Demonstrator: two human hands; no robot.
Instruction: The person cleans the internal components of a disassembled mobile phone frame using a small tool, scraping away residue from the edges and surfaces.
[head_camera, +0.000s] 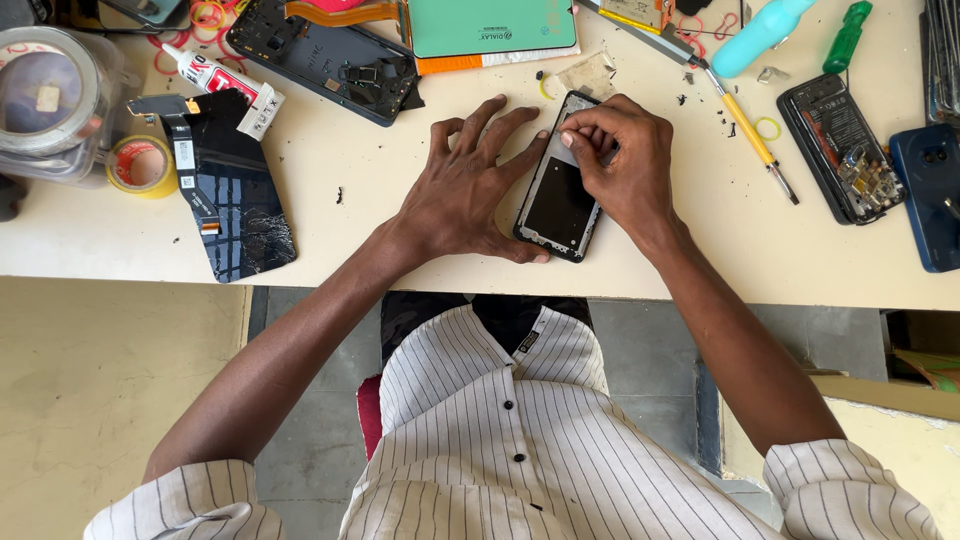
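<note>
The phone frame (558, 205) lies flat on the surface (400, 160), near its front edge, with the left hand (466, 190) spread flat, fingers (500, 125) apart, pinning its left side, while the right hand (622, 160) has its fingers pinched together at the frame's upper end. If the pinch pulls hard, I judge the frame could skid out from under the left fingers or a thin part could tear. The right fingers hide whatever they grip, so I cannot tell what it is.
</note>
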